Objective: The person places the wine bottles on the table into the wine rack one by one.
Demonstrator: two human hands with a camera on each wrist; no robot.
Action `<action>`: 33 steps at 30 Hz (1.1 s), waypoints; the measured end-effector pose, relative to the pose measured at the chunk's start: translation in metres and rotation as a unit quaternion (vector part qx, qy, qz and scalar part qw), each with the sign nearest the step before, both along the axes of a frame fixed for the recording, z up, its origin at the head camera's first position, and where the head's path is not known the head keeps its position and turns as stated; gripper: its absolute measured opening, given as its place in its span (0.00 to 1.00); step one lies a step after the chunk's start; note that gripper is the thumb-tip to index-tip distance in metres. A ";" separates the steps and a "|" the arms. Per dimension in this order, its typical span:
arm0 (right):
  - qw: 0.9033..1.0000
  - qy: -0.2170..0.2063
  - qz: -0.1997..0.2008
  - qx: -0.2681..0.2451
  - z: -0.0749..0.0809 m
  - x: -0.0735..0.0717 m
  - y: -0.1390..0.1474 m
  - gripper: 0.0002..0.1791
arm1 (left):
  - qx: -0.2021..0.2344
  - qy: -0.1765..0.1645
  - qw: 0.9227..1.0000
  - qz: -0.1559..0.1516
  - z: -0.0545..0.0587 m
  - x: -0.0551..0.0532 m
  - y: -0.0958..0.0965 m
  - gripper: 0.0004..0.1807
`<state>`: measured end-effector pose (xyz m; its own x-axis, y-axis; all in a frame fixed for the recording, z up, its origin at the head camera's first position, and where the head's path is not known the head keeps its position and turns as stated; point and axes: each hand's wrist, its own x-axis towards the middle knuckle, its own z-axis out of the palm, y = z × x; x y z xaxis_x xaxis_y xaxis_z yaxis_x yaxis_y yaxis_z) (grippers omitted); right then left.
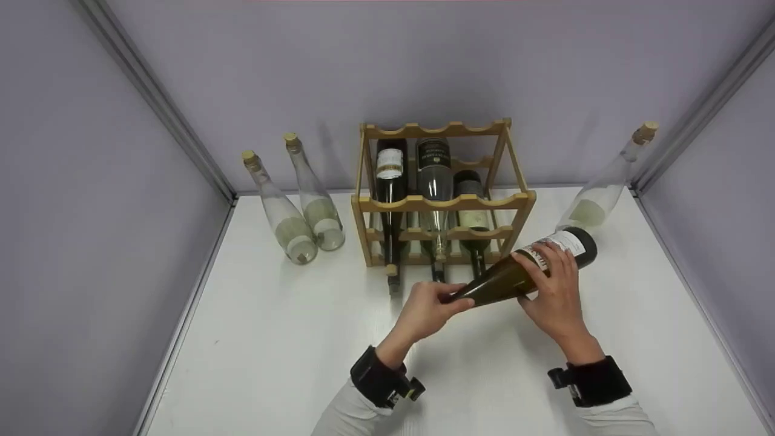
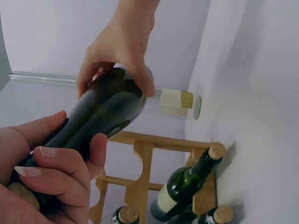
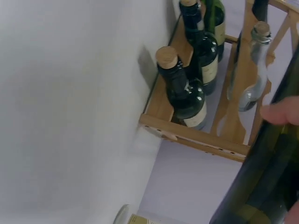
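Note:
A dark green wine bottle [image 1: 501, 280] with a white label is held tilted in front of the rack, its base up toward the right. My left hand [image 1: 431, 310] grips its neck, and in the left wrist view a cork [image 2: 23, 195] shows beside the curled fingers. My right hand [image 1: 554, 290] grips the labelled body near the base. Just behind, the wooden wine rack [image 1: 445, 203] carries several bottles lying with their corked necks forward, among them a dark bottle [image 1: 390, 181] and a clear bottle [image 1: 435, 175] on the upper level.
Two clear corked bottles, one farther left [image 1: 287, 224] and one nearer the rack [image 1: 318, 209], stand left of the rack. Another clear bottle [image 1: 599, 194] stands at the right, partly behind the held bottle. Pale walls enclose the white table [image 1: 266, 357] at the back and sides.

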<state>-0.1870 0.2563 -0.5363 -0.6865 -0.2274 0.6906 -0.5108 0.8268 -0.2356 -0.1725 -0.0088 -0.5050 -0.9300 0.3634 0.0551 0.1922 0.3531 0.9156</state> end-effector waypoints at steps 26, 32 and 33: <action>0.824 -0.346 -0.054 -0.446 0.003 0.019 0.002 0.39 | 0.004 0.007 0.999 0.037 0.003 0.009 -0.059 0.21; 0.822 -0.375 -0.055 -0.425 0.000 0.019 -0.003 0.37 | -0.009 0.022 0.999 0.048 0.007 0.013 -0.072 0.21; 0.824 -0.376 -0.056 -0.421 -0.001 0.019 -0.003 0.37 | -0.010 0.026 0.998 0.050 0.008 0.014 -0.074 0.21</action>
